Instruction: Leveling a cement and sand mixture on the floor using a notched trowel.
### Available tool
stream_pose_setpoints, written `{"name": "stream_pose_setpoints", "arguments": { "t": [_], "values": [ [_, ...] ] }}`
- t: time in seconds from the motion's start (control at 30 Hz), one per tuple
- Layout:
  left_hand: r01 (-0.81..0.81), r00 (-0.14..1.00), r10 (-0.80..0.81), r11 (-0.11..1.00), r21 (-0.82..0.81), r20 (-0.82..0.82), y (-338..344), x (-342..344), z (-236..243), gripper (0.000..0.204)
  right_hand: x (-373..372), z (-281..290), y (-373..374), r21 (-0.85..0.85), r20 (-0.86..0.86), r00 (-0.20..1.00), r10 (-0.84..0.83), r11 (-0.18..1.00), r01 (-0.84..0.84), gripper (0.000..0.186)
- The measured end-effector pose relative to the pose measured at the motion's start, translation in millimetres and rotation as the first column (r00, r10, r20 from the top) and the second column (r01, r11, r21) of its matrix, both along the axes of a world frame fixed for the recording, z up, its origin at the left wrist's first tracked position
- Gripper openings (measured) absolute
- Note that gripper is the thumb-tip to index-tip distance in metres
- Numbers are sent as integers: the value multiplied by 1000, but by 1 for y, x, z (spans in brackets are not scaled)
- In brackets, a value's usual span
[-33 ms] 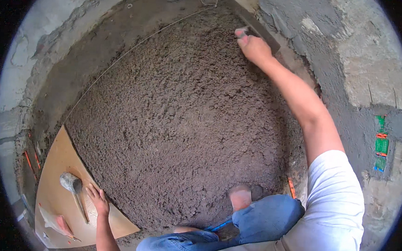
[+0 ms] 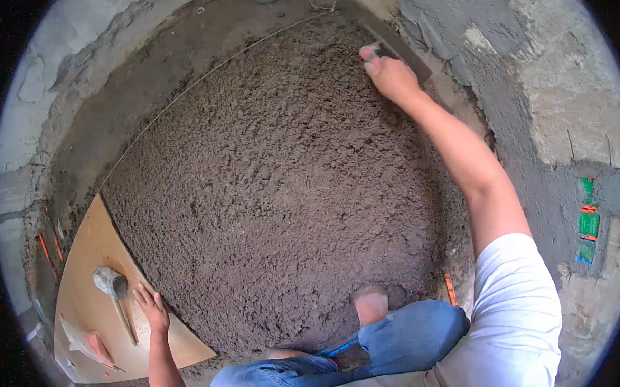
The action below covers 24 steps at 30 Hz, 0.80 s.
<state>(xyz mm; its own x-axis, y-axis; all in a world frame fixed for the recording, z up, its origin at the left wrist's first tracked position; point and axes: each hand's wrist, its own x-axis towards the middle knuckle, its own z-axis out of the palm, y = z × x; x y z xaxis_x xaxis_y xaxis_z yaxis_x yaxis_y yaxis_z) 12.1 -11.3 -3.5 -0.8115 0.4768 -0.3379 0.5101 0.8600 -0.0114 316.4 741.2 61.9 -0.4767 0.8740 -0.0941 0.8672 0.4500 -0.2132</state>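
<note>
Right hand (image 2: 396, 81) edged slightly left (mallet (image 2: 109, 281) lies on tan tile (image 2: 100, 236)).

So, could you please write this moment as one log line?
left hand: flat on tan tile, beside mallet | right hand: gripping flat trowel at far-right edge of rough mortar

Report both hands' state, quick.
Left hand: open, resting on the tan tile, holding nothing that shows.
Right hand: closed, holding a flat grey tool.
</note>
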Motion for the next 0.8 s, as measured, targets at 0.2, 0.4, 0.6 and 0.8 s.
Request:
{"name": "stream_pose_setpoints", "arguments": {
  "t": [0.2, 0.4, 0.6, 0.8],
  "values": [
    [29, 999, -29, 999, 15, -26, -9, -3, -6, 62, -17, 13, -10, -100, -187, 977, -104, 991, 86, 50],
    [34, 999, -34, 999, -9, -22, -1, -6, -16, 61, -12, -9, 26, -306, -361, 865, -349, 920, 244, 59],
    [8, 1000, -9, 997, -74, -11, -6, -3, -8, 61, -52, 11, 7, -735, -434, 702, -565, 672, 87, 42],
    [40, 997, -39, 999, 11, -65, -17, -4, -11, 60, -48, 12, -11, -784, -498, 549, -671, 619, 45, 48]
  ]
}}
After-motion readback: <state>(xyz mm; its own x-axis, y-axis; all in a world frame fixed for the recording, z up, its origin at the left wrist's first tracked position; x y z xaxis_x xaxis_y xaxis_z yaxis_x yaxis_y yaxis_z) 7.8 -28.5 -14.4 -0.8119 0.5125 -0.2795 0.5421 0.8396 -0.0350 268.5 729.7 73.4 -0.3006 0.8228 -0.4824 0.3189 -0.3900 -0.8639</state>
